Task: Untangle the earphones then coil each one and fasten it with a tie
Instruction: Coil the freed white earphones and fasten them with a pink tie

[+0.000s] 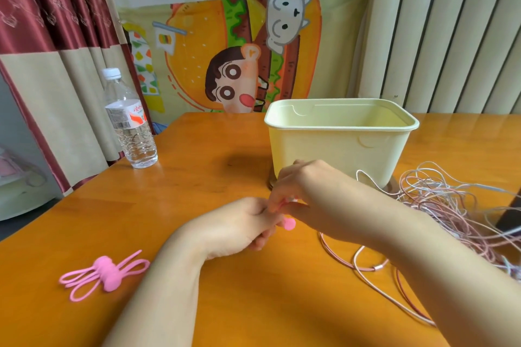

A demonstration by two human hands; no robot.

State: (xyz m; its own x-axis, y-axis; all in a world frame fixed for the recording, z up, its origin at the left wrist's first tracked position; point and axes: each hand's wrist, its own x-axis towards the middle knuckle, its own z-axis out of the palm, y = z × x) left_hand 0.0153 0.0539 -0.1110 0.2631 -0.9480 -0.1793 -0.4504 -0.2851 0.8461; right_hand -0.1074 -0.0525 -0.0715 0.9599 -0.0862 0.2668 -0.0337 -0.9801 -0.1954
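From the head view, my left hand (248, 222) and right hand (304, 186) meet at the middle of the counter (214, 304), and both are closed on one pink tie (288, 223). My right fingertips pinch its thin strap, and my left fingers are curled under its round knob. I cannot tell whether any cord is caught in that grip.

The earphones (451, 205) lie in a loose tangle just beyond my right forearm, with several strands running under it.

I think the main risk is that forearm. If I lift or draw it back, it may drag the strands and tighten the knots. The tie could also snap out of my pinch if I stretch it, since it looks like soft, springy rubber.

- **Earphones:** thin, glossy cords in pale pink and white, looping over each other, with a small metal-looking joint near my right wrist.
- **Spare ties:** the spare ties (107, 273) lie to the outside of my left forearm. They are matte pink, with slim loops and fat knobs.
- **Tub:** a cream tub (338, 144) with smooth plastic walls stands just behind my right hand.
- **Water bottle:** a clear, ribbed water bottle (129, 121) stands well beyond my left hand.
- **Counter:** it is varnished orange wood.
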